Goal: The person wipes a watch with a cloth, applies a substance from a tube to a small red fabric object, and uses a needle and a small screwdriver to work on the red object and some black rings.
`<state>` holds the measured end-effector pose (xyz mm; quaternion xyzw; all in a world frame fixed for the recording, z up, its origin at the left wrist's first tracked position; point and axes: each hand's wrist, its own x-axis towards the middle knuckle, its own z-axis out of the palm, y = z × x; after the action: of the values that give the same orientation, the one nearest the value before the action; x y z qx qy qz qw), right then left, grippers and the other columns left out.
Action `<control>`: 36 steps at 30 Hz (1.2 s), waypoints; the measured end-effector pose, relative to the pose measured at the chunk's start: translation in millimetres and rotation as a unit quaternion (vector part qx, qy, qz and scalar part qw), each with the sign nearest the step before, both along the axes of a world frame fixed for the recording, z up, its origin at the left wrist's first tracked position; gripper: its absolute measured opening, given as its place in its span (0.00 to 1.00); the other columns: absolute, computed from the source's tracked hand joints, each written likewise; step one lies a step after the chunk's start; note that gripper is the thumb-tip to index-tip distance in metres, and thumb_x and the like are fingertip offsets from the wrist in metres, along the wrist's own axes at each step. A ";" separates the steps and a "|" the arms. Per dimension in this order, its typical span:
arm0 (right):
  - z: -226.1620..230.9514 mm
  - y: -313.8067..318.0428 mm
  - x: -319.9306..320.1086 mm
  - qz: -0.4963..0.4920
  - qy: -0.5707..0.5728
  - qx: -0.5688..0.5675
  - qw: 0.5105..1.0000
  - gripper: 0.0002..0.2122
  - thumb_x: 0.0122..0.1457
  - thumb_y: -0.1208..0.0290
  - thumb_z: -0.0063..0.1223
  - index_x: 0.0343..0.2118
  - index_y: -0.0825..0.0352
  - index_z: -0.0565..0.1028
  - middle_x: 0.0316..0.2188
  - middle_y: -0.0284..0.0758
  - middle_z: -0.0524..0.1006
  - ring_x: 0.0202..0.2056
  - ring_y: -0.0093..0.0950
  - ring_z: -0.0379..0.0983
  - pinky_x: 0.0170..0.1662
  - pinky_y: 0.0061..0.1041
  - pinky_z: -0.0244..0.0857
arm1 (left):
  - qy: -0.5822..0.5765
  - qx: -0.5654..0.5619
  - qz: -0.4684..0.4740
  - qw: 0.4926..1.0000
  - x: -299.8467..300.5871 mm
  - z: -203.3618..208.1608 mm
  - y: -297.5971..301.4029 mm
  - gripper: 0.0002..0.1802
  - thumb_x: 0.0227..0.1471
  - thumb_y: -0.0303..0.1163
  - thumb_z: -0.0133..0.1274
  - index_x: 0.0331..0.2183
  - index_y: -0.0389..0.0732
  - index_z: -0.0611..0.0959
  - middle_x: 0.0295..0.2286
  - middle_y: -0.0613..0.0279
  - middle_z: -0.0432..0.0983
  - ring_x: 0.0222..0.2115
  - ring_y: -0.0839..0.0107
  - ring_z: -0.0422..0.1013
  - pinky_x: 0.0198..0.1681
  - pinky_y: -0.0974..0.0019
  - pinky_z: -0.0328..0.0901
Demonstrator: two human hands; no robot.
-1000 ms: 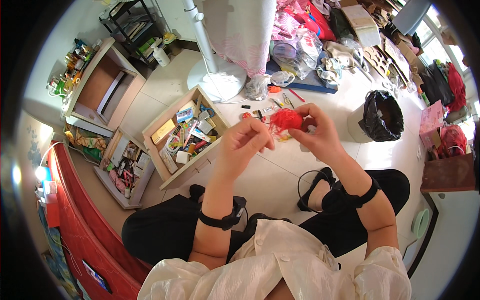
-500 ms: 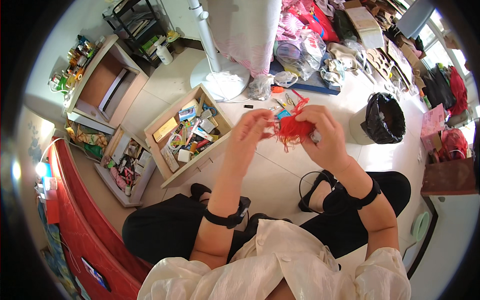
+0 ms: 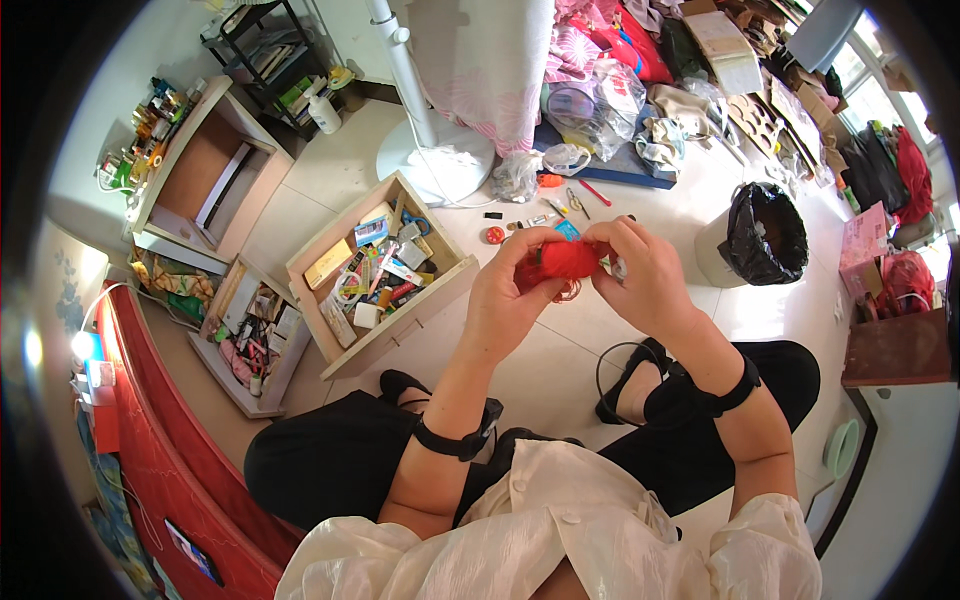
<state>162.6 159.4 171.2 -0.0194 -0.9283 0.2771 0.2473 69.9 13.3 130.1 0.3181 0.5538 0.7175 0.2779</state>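
Observation:
A bundle of tangled red thread (image 3: 570,261) is held up in front of me, between my two hands. My left hand (image 3: 505,297) wraps its fingers and thumb around the left side of the bundle. From the other side, my right hand (image 3: 645,275) pinches the bundle's right end; something small and pale shows under its fingers, too unclear to name. Beyond the hands, several small things lie on the floor, among them a round red item (image 3: 494,235), a blue packet (image 3: 567,230) and a red stick-like item (image 3: 595,193).
A wooden drawer (image 3: 437,309) full of small household items sits on the floor at left, near a second filled drawer (image 3: 282,372). A bin (image 3: 722,260) with a black liner stands at right. A white stand (image 3: 390,158) and piled bags and cloth (image 3: 605,105) are at the back.
The loose, spread red threads are now gathered into a compact bundle. My left hand has moved right and closed around it; my right hand has stayed nearly in place.

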 end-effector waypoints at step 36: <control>13.8 -16.8 0.0 -0.043 -0.142 -0.360 0.921 0.19 0.41 0.73 0.62 0.39 0.66 0.72 0.26 0.31 0.73 0.21 0.16 0.65 0.24 0.18 0.61 | 0.180 -0.024 0.176 0.967 15.7 15.8 0.9 0.21 0.35 0.14 0.55 0.33 0.39 0.68 0.35 0.57 0.70 0.33 0.69 0.69 0.34 0.71 0.66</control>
<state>162.6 142.5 185.0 -0.1862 -0.7894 0.5763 0.1004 85.6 14.2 146.0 0.3325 0.6594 0.6723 0.0505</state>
